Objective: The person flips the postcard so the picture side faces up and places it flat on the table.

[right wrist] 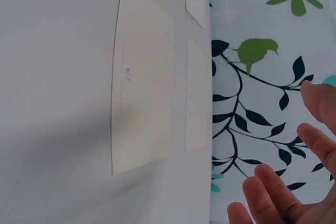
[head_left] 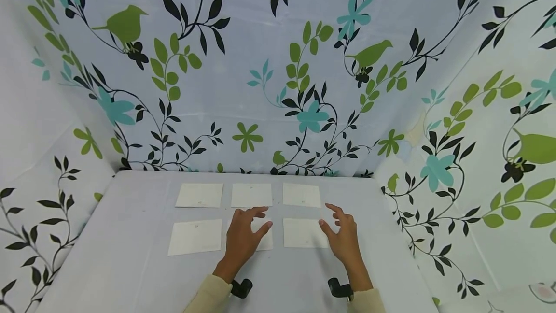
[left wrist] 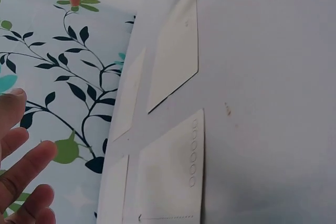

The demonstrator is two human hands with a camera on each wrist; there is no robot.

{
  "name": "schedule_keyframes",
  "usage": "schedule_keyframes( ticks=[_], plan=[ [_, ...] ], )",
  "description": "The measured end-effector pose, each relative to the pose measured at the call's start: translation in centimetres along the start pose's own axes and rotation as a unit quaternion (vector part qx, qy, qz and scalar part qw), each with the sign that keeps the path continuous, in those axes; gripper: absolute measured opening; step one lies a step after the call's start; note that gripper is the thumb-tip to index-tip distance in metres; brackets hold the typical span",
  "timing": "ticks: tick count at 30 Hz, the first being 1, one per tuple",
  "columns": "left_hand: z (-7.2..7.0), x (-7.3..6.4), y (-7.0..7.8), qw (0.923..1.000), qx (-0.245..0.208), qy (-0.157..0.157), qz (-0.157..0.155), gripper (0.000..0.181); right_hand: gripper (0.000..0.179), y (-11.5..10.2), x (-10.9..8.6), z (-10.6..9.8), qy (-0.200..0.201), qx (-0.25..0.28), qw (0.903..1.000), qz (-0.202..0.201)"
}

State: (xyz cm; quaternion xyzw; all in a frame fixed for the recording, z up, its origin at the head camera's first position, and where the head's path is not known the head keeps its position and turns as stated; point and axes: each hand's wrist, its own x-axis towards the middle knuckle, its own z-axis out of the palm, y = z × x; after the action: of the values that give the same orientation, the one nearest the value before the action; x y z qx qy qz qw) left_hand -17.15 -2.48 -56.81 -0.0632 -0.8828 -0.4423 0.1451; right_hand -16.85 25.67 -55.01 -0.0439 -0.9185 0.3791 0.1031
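Note:
Several cream paper rectangles lie flat in two rows of three on the white table. My left hand [head_left: 244,236] hovers with loosely bent fingers, holding nothing, and partly hides the front middle paper [head_left: 266,243]. In the left wrist view a paper [left wrist: 170,177] bears a row of small printed circles and a dotted line. Beside the front right paper [head_left: 305,234] is my right hand [head_left: 344,236], thumb and fingers apart and the palm vacant. Small faint marks show on a paper [right wrist: 144,87] in the right wrist view.
The back row holds a left paper [head_left: 200,195], a middle one [head_left: 252,194] and a right one [head_left: 301,194]; another lies front left [head_left: 195,237]. Patterned cloth [head_left: 260,62] with leaves and birds hangs behind the table [head_left: 130,255] and along both sides.

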Motion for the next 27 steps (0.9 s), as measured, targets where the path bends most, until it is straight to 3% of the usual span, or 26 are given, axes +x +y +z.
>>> schedule_keyframes(
  ticks=[7,16,24,27],
  plan=[
    [2.3,-0.6,-0.9,0.9989,-0.026,-0.027,-0.029,0.040,0.057,1.4,-0.5,0.5,-0.024,0.007,0.9992,0.031],
    [4.8,-1.4,-1.6,0.9980,-0.011,-0.040,-0.047,0.040,0.054,3.3,-1.0,1.5,-0.039,0.012,0.9968,0.069],
    [6.7,-1.7,-1.5,0.9989,0.022,-0.029,-0.030,0.043,0.053,4.7,-1.1,2.5,-0.045,-0.004,0.9938,0.102],
    [7.1,-1.6,-1.5,0.9987,0.039,-0.024,-0.022,0.044,0.053,5.1,-1.2,3.0,-0.044,-0.008,0.9943,0.097]
  ],
)
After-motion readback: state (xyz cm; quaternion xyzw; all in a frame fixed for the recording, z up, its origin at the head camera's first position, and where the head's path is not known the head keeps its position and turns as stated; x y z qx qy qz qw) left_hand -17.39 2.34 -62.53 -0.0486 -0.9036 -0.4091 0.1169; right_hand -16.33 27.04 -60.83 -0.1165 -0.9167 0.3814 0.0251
